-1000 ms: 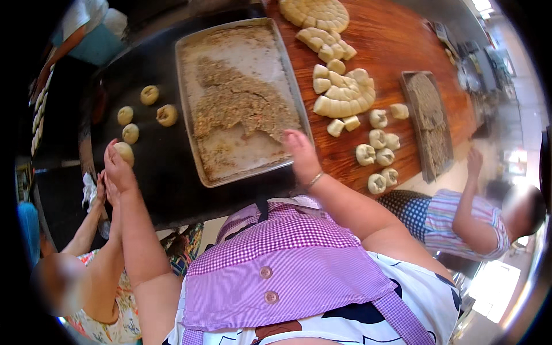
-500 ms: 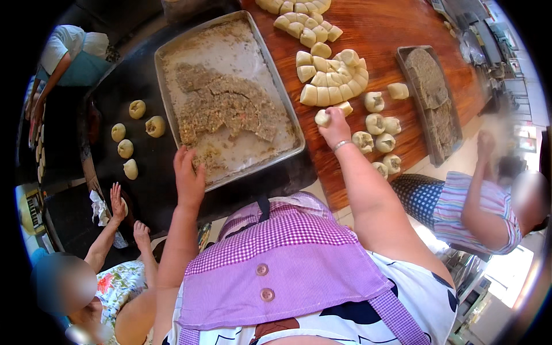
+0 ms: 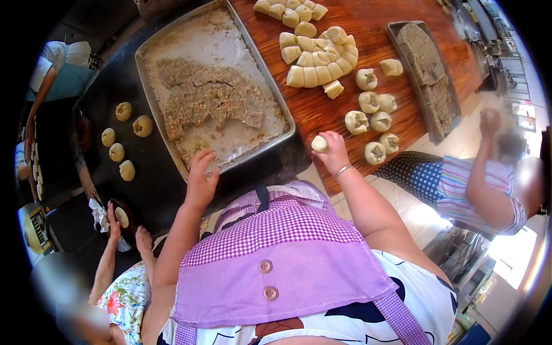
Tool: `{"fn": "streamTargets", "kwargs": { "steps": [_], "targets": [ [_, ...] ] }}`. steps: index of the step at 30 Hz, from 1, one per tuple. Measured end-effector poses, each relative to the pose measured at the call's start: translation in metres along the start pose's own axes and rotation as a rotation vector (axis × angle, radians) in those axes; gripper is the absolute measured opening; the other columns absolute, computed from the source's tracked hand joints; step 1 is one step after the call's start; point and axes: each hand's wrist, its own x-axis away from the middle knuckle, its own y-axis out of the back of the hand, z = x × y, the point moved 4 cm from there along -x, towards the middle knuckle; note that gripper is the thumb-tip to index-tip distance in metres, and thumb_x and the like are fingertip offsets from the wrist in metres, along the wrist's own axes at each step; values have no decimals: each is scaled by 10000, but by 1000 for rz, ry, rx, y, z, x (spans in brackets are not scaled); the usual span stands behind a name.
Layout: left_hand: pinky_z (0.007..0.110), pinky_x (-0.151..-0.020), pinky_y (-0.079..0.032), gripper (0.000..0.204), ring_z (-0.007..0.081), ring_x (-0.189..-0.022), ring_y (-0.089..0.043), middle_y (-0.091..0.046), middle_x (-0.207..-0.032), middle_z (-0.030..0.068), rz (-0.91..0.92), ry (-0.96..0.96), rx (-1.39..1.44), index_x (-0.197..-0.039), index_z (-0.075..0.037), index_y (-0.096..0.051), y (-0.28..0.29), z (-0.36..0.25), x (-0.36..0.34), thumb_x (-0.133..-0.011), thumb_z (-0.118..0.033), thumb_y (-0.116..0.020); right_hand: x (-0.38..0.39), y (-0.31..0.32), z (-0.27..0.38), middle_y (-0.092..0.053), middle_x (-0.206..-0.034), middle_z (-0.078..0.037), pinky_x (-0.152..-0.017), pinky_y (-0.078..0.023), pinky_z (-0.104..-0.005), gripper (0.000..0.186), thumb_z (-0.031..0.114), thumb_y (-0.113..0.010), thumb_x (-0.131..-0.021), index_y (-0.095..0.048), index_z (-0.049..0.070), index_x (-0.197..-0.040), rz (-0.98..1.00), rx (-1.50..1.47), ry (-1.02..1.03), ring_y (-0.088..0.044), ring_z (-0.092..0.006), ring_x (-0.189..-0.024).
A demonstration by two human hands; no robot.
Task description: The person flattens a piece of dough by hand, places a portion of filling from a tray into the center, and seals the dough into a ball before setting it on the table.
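Right hand (image 3: 332,153) has drawn our dough piece (image 3: 319,144) away from the cut dough (image 3: 317,75), gripped at the tray's (image 3: 230,139) 4 o'clock: one piece in hand. Left hand (image 3: 201,183), 6 o'clock, fingers loosely curled, visibly empty.

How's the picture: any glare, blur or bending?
Head view: glare washes out a bright patch at lower right; in the head view, the striped-shirted co-worker's raised hand looks blurred; the head view bends toward its black border; nearer the head view's middle, the large tray and the dough piece in the right hand look fairly sharp.
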Motion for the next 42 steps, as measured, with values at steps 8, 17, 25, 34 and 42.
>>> {"fn": "streamTargets", "kwargs": {
  "steps": [8,17,25,34,42],
  "targets": [
    [361,-1036,-415,385,323,-1227,-516,-537,-1307,153,133,-51,18,-1194,-36,-582,-8,12,4,-822,3,-670,39,18,-30,-518,-1353,-130,-1091,-369,-403,712,156,-850,-678,-536,45,-1307,-6,87,-146,-445,-318,-1294],
    [347,-924,-482,329,267,-1023,-624,-614,-1148,139,165,-34,20,-1190,-36,-589,-13,12,-2,-866,-7,-642,-18,-3,2,-302,-1568,-74,-1181,-201,-448,589,414,-462,-980,-366,118,-1480,389,483,161,-214,-325,-1459],
    [313,-904,-489,268,212,-1015,-619,-607,-1123,116,243,2,37,-1171,-22,-590,-23,4,0,-905,15,-598,-29,-16,20,-158,-1621,-37,-1177,-156,-537,710,534,-461,-943,-281,177,-1529,352,592,-2,-108,-311,-1487],
    [311,-879,-492,269,209,-992,-614,-612,-1083,102,281,-58,-17,-1165,-26,-596,-30,-13,2,-899,14,-609,-31,-28,8,-128,-1629,-46,-1185,-114,-516,684,477,-455,-960,-241,185,-1541,222,637,81,-80,-281,-1498],
    [310,-852,-502,280,208,-968,-622,-618,-1062,103,358,-42,-26,-1171,-32,-597,-46,-13,11,-896,21,-606,-12,-8,-16,-182,-1597,-144,-1180,-179,-471,838,470,-612,-874,-231,88,-1516,93,236,111,-180,-334,-1471]
  ]
}}
